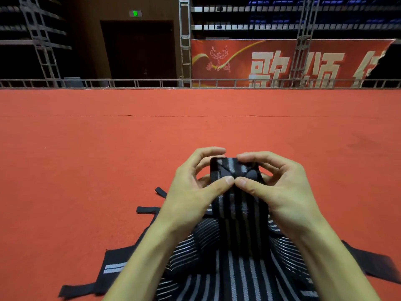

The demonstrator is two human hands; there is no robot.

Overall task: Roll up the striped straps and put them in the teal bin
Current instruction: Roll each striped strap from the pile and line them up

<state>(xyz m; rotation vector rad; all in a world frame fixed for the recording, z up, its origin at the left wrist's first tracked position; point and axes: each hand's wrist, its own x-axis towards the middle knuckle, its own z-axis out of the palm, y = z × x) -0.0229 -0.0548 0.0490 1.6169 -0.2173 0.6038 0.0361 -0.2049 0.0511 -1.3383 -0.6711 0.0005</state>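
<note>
Above the red carpet (86,170), the left hand (193,192) and right hand (282,192) pinch the strap (238,209), seemingly soft and light, at its top end.

Black grey-striped strap (238,205) was held upright, top end folded over; other striped straps (195,250) lay heaped at the red carpet's (86,159) near edge.

A sports hall or arena. Red carpet (108,131) covers the floor. Metal trusses (185,40), a red banner (271,61) and tiered blue seats (282,1) stand behind.
</note>
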